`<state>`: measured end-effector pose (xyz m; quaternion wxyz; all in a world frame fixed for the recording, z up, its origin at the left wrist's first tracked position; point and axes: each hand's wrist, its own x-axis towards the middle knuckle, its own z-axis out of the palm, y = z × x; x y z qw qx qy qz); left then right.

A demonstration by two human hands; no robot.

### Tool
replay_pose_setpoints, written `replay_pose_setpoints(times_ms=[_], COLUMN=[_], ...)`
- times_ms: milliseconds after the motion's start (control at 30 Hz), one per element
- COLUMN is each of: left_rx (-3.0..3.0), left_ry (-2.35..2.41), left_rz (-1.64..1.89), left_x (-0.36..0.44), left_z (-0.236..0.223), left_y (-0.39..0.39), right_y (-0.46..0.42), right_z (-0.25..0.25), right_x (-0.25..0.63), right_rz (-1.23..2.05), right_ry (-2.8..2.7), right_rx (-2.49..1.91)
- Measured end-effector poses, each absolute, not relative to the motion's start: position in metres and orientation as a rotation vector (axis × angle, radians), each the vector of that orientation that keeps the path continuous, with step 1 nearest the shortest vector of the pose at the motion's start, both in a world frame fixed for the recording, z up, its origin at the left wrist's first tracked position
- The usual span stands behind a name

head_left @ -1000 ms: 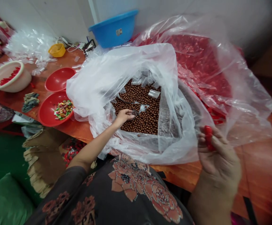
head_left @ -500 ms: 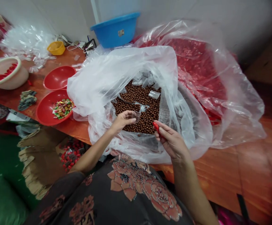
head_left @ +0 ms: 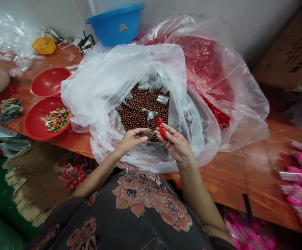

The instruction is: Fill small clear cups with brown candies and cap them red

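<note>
The left hand point(head_left: 132, 139) is cupped and grips a small clear plastic sachet point(head_left: 148, 133) between fingers and thumb, just above a mass of round brown sweets point(head_left: 143, 107). The right hand point(head_left: 175, 143) pinches a red piece point(head_left: 161, 127), holding it close beside the sachet. The brown sweets lie inside a large clear plastic bag point(head_left: 96, 93) near the front edge of the table point(head_left: 226, 173). Behind it sits a second clear bag point(head_left: 192, 59) filled with red pieces. Toward the left end of the table, a red bowl point(head_left: 32, 121) holds wrapped sweets point(head_left: 58, 119), and a blue basin point(head_left: 114, 26) stands at the back edge against the wall.
</note>
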<state>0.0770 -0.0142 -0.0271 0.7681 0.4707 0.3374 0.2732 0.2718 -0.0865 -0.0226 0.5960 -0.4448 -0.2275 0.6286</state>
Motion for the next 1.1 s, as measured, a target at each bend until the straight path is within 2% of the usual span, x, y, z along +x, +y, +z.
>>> replay_pose_setpoints(times_ms=[533,700,967,1100], left_rx=[1.185,1.171,1.185,1.324], left_ry=[0.765,0.731,0.75,0.77], left_rz=[0.545,0.542,0.545,0.562], left_x=[0.08,0.083,0.078,0.075], left_z=[-0.027,-0.024,-0.021,-0.017], left_y=[-0.031,-0.034,-0.032,-0.027], right_y=[-0.094,-0.097,-0.102,-0.1], right_z=[-0.021,-0.027,-0.019,-0.018], right_x=[0.257,0.243,0.261,0.269], right_rz=[1.074,1.058,0.757,0.709], right_ry=[-0.664,-0.682,-1.281,-1.451], right_rx=[-1.113,-1.118,-1.327,-1.311])
